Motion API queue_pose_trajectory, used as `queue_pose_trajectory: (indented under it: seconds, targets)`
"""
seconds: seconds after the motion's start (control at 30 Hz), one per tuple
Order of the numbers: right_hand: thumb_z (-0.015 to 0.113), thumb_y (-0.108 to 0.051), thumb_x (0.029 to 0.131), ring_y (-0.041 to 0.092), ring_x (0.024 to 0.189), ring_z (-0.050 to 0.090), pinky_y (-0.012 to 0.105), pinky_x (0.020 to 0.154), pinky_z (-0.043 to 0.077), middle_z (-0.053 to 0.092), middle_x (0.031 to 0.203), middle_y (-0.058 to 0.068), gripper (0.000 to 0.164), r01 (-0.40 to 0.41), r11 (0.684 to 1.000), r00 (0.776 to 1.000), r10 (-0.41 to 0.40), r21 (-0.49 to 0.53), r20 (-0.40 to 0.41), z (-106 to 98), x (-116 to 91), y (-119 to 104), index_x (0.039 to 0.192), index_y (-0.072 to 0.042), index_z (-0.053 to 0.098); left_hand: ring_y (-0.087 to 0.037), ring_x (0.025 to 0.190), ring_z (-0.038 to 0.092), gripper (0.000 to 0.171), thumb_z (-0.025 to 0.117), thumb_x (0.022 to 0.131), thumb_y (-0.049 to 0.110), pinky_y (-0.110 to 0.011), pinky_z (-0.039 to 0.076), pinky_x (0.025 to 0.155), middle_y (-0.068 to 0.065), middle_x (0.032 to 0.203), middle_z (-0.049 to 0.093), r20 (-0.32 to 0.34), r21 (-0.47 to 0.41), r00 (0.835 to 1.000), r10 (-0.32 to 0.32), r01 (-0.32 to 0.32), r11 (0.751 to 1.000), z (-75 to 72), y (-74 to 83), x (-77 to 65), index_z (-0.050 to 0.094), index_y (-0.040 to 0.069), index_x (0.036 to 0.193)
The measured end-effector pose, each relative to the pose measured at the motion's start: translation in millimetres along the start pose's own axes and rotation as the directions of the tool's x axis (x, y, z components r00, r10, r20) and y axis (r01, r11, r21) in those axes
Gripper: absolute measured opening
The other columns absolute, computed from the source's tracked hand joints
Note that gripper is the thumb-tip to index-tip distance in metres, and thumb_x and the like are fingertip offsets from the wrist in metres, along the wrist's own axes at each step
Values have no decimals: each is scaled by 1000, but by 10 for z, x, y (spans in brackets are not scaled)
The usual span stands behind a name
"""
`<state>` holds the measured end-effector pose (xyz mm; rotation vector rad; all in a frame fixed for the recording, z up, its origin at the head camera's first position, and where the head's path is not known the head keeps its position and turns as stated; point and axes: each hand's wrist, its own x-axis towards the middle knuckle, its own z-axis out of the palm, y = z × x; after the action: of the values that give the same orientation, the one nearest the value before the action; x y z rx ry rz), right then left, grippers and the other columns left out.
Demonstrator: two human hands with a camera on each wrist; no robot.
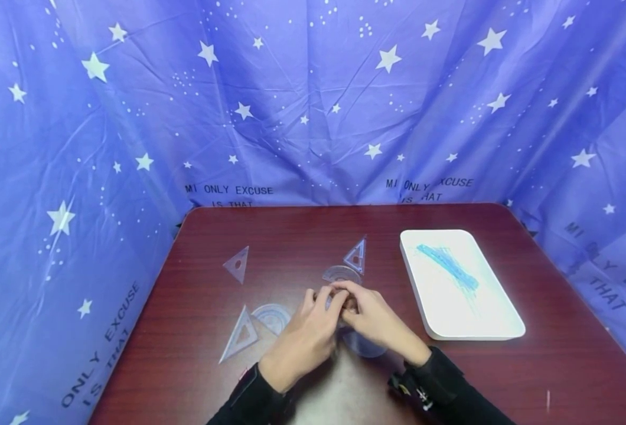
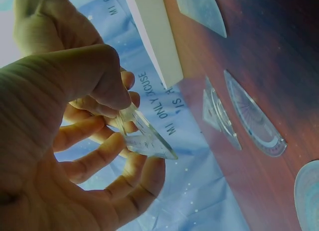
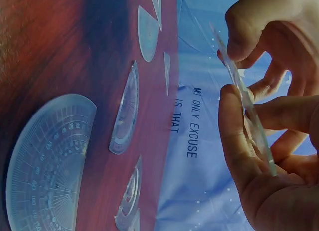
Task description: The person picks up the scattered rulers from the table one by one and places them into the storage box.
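**Clear plastic triangular set square (image 2: 154, 141) getting a two-handed pinch**

So the left hand (image 1: 305, 342) is pinching the set square by one corner, thumb on top, with the other fingers curving loosely below. The right hand (image 1: 379, 316) is gripping it too, its thumb pressing on one face and its fingers sitting behind. Both grips are pretty narrow, basically just the thin plastic in between. The thing is hanging slanted above the middle of the table (image 1: 292, 227), a dark red-brown wood-look one; from the head view the fingers are mostly covering it.

Plenty of other bits are lying around. On the near left, a larger clear triangle (image 1: 241, 336) is sitting right up against a clear half-round protractor (image 1: 273, 319). A small clear triangle (image 1: 237, 264) is lying farther off on the left. Just past the hands, a second clear protractor (image 1: 342, 273) is resting beside a bluish clear triangle (image 1: 356, 257). A third clear protractor (image 3: 124, 114) is showing in the wrist views, and a fourth one, frosty-looking (image 1: 364, 344), is lying on the near side by the right forearm.

Over on the right, a white rectangular board (image 1: 483, 313) is showing a blue scribble (image 1: 448, 267). Behind everything, a blue-violet curtain (image 1: 313, 118) with white stars is hanging.
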<state>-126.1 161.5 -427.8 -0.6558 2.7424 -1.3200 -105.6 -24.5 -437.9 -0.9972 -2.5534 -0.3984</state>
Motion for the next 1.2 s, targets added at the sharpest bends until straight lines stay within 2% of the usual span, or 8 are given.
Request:
queue_pose_trajectory:
  seconds: [0.27, 0.47, 0.6, 0.7, 0.83, 0.93, 1.1, 1.2]
  targets:
    - [70, 5, 93, 10, 87, 74, 23, 74, 61, 80, 103, 9, 42, -24, 999, 998, 21, 45, 61, -80, -14, 50, 134, -1, 68, -27, 114, 63, 77, 83, 78, 4, -36, 61, 95, -15, 140, 62, -13, -78, 1000, -8, 7, 997, -4, 0, -63, 55, 7, 150]
    - [65, 14, 90, 14, 83, 73, 24, 71, 62, 77, 97, 7, 38, -45, 998, 997, 42, 50, 68, -267, -24, 139, 124, -2, 71, -27, 119, 64, 70, 78, 88, 12, -36, 62, 97, -14, 138, 64, 13, -110, 996, -93, 94, 989, -60, -70, -139, 55, 8, 153]
    - [65, 15, 89, 16, 82, 73, 25, 68, 60, 78, 98, 8, 39, -50, 998, 998, 51, -29, 21, -501, -6, 226, 122, -4, 71, -29, 119, 66, 59, 77, 92, 14, -41, 61, 100, -14, 134, 67, 44, -106, 986, -162, 165, 981, -108, -154, -216, 59, 6, 148]
    - [68, 14, 88, 17, 83, 72, 25, 67, 58, 78, 97, 8, 38, -32, 993, 999, 28, -118, -33, -736, 19, 319, 121, -4, 71, -31, 118, 66, 54, 77, 94, 14, -45, 62, 98, -15, 132, 68, 88, -111, 970, -227, 236, 965, -153, -226, -262, 62, 4, 144]
    - [67, 15, 85, 19, 80, 72, 24, 66, 56, 77, 94, 9, 37, -32, 976, 996, 14, -214, -85, -1093, 56, 487, 118, -2, 71, -34, 120, 64, 51, 76, 96, 14, -49, 61, 98, -19, 133, 68, 145, -126, 938, -314, 332, 935, -199, -331, -311, 62, 2, 143]
    - [65, 14, 83, 22, 78, 72, 24, 64, 56, 76, 93, 13, 36, -80, 964, 994, 57, -253, -97, -1347, 99, 646, 116, 1, 70, -36, 120, 65, 49, 76, 97, 16, -51, 60, 98, -19, 132, 69, 151, -128, 921, -359, 378, 917, -217, -419, -364, 63, 2, 142]
    - [66, 8, 86, 25, 80, 73, 25, 62, 53, 75, 93, 19, 29, -188, 926, 981, 163, -328, -103, -1672, 184, 970, 114, 4, 69, -36, 115, 66, 50, 80, 93, 14, -53, 59, 99, -19, 128, 70, 129, -92, 908, -397, 410, 907, -244, -564, -482, 65, 2, 139]
    - [67, 2, 89, 22, 82, 71, 27, 65, 52, 76, 94, 18, 24, -237, 897, 971, 219, -373, -90, -1777, 210, 1187, 112, 4, 70, -36, 114, 65, 52, 82, 90, 13, -52, 58, 99, -20, 127, 69, 153, -79, 887, -436, 451, 889, -282, -619, -547, 66, 2, 138]
